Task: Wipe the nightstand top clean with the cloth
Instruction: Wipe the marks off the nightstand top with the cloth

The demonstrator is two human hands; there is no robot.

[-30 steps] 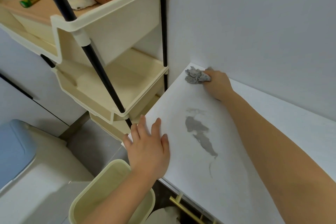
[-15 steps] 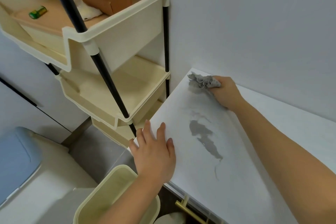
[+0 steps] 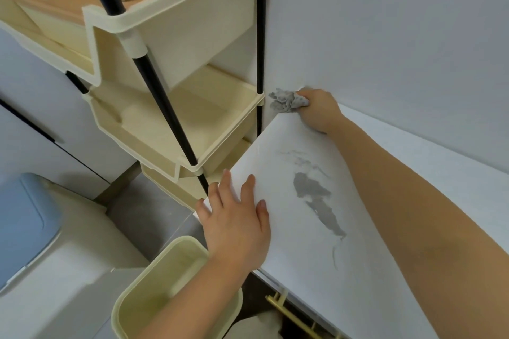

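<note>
Cloth [image 3: 286,101] bunched in my right hand [image 3: 316,110] at the nightstand [image 3: 385,270] top's far corner; left hand [image 3: 237,228] flat, fingers spread, on the near corner. The gray smear [image 3: 316,198] may spread if dragged.

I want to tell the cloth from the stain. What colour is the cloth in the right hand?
Grey, the cloth nearly matches the stain; the head view shows it.
</note>
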